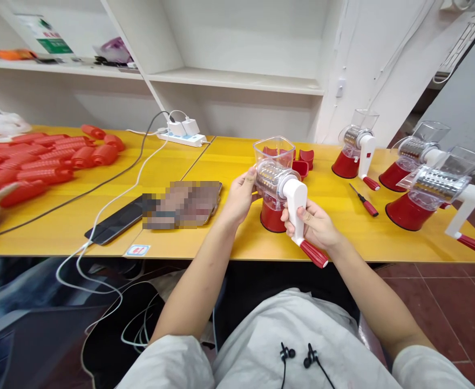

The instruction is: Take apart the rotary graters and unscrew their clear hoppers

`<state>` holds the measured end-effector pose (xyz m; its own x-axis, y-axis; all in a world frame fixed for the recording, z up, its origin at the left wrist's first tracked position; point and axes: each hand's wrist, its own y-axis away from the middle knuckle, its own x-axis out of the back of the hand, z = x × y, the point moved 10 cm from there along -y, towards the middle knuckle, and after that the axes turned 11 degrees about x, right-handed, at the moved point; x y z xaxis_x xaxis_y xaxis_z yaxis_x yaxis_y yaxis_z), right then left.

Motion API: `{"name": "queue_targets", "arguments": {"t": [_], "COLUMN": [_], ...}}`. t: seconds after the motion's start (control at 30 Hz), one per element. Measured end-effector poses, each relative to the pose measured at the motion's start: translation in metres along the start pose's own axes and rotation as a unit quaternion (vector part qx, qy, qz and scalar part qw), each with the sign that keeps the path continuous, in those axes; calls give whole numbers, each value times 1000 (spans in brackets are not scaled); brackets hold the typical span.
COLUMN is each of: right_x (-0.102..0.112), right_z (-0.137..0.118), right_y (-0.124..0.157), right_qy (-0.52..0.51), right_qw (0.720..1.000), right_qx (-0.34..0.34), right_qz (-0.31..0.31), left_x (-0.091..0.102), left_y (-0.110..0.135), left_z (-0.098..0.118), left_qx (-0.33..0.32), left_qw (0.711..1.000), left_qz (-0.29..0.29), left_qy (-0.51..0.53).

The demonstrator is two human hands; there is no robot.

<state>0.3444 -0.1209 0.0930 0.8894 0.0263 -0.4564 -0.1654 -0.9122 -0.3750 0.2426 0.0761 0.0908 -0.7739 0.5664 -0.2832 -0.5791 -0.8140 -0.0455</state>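
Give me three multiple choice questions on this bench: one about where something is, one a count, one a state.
1. Where is the screwdriver? A) On the table, right of the hands B) On the shelf C) In the right hand
2. How many other graters stand right of the held grater? A) Two B) Five C) Three
3. What state is the held grater's white crank in? A) Lying loose B) Fitted, in the right hand C) Missing

1 A: it lies on the yellow table.
2 C: three stand at the right.
3 B: it is attached and gripped.
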Motion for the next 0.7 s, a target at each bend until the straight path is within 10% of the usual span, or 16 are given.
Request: {"name": "queue_targets", "arguments": {"t": [0.47, 0.7], "right_x": [8, 43], "right_z": [-58, -112], "right_y": [16, 14], "right_qy": [147, 181], "right_qw": [985, 970], "right_qx": [14, 118], "right_qz": [-86, 111], "left_x": [1, 4], "left_y": [0, -2], "left_z": [-3, 3], "left_qx": [-17, -18], "left_qw": [999, 1000], "left_qz": [28, 3], "left_qy": [8, -17]}}
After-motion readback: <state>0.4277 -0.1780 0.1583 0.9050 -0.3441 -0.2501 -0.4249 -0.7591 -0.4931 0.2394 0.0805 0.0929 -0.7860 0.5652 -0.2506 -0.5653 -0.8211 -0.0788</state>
